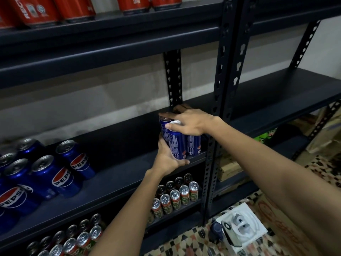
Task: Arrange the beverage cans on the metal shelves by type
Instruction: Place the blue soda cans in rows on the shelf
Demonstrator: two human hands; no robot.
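Note:
A small cluster of slim blue cans [177,143] stands at the right end of the middle dark metal shelf [118,174]. My left hand [168,157] cups the front can from below and from the left side. My right hand [188,122] lies over the can tops, its fingers curled round them, the thumb on the front can's lid. Several blue Pepsi cans [55,174] stand at the left end of the same shelf. Red cans [36,12] sit on the shelf above.
Rows of green-and-red cans [175,198] fill the lower shelf. A slotted upright post [221,108] stands just right of my hands, with a second shelf unit [286,93] beyond it. On the patterned floor lie a white box [241,226], a dark bottle [215,230] and cardboard boxes [230,165].

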